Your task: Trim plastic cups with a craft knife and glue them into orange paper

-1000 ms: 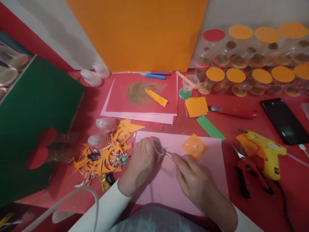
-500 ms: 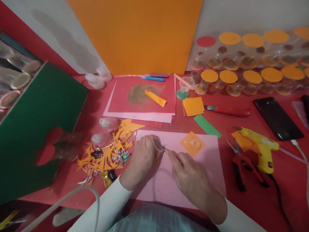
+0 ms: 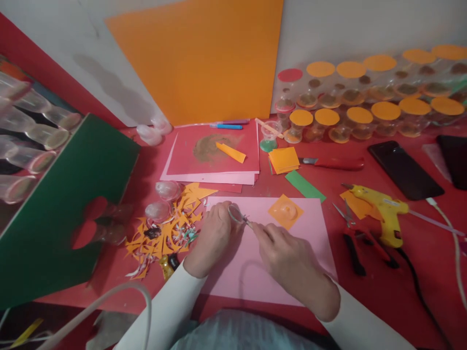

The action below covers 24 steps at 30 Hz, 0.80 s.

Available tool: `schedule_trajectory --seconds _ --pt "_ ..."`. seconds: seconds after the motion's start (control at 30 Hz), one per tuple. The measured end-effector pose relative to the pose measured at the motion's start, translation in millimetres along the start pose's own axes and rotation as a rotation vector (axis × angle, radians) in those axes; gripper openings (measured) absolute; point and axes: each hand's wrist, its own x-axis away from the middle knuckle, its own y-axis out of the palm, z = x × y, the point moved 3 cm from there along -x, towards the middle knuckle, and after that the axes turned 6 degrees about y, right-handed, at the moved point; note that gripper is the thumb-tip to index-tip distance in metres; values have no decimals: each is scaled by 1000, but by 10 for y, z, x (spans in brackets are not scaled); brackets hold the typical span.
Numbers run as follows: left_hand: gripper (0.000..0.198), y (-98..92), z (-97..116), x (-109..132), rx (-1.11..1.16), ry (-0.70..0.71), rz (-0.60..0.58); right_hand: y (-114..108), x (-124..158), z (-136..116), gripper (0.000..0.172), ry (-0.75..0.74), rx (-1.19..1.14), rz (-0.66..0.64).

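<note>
My left hand [image 3: 213, 236] is curled round a small clear plastic cup [image 3: 235, 214], holding it over a pink paper sheet [image 3: 292, 272]. My right hand [image 3: 288, 255] is closed in a pinch on a thin tool [image 3: 248, 223] whose tip touches the cup's rim. I cannot make out what the tool is. An orange paper square with a clear lid on it [image 3: 285, 211] lies on the pink sheet just right of the hands.
Orange paper scraps [image 3: 166, 233] and two clear cups [image 3: 162, 199] lie to the left. Scissors [image 3: 352, 238], a yellow glue gun [image 3: 383, 211], a phone [image 3: 404, 169], a red knife [image 3: 335, 162], stacked lidded cups [image 3: 365, 97] and a green board [image 3: 58, 204] surround the work area.
Both hands keep their hold on the cup and the tool. The view has shifted, so everything sits slightly lower and further left in the picture.
</note>
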Motion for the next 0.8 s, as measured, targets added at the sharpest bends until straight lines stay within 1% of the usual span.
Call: schedule_trajectory --seconds 0.1,0.23,0.3,0.4,0.5,0.6,0.8 --pt "13 7 -5 7 -17 5 -1 -3 -17 54 37 52 -104 44" --pt "11 20 -13 14 -28 -18 -15 13 -31 85 34 76 -178 13" --pt "11 28 -15 17 -25 -25 -9 26 -33 86 34 74 -180 4" --pt "12 36 -8 18 -10 -8 22 45 -45 85 35 77 -180 24" --pt "14 45 2 16 -3 -2 36 53 -68 80 35 83 -200 75" --pt "14 53 12 16 -8 -13 24 58 -81 69 35 74 -204 126" --pt "14 60 15 20 17 -21 24 123 -31 10 34 2 -92 136"
